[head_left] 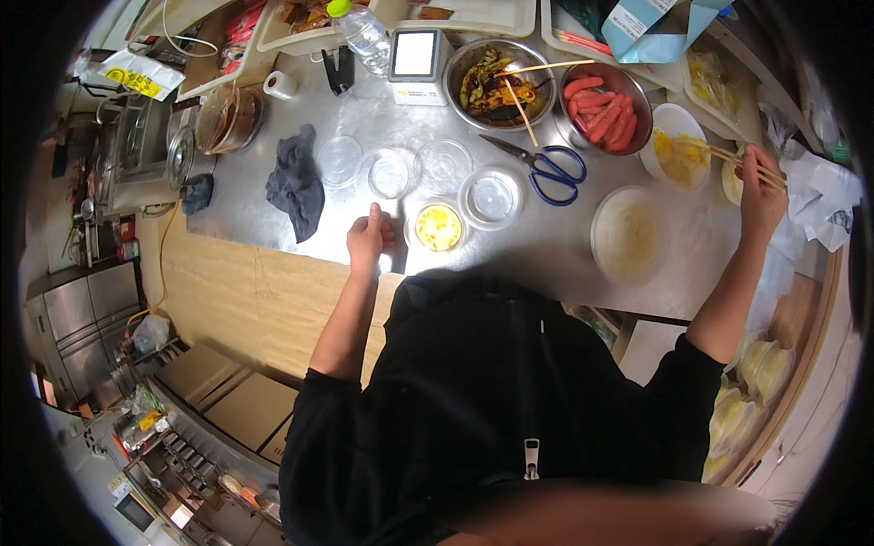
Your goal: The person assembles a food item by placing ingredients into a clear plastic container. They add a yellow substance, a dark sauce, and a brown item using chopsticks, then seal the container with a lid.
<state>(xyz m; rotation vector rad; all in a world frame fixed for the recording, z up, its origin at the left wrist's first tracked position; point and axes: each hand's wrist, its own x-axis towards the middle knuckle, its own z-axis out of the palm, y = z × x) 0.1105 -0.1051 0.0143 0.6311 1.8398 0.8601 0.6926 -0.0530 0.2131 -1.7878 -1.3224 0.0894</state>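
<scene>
My right hand (763, 187) is closed around a pair of wooden chopsticks (728, 155). Their far ends reach into a white bowl (663, 164) holding yellow food in pieces. My left hand (366, 238) is at the counter's near edge, thumb pointing away and fingers loosely bent, with nothing seen in it. Just right of it stands a small clear cup with yellow food (438, 227). Behind that cup are a clear empty cup (492, 197), another clear cup (389, 175) and round clear lids (443, 166). A wide white tub (625, 237) with a pale inside sits nearer my right arm.
Blue-handled scissors (553, 173) lie mid-counter. Behind them stand a metal bowl of dark and yellow food (464, 100) with sticks across it, and a metal pot of red sausages (605, 114). A dark cloth (297, 182), scale (417, 68) and bottle (364, 41) are further left.
</scene>
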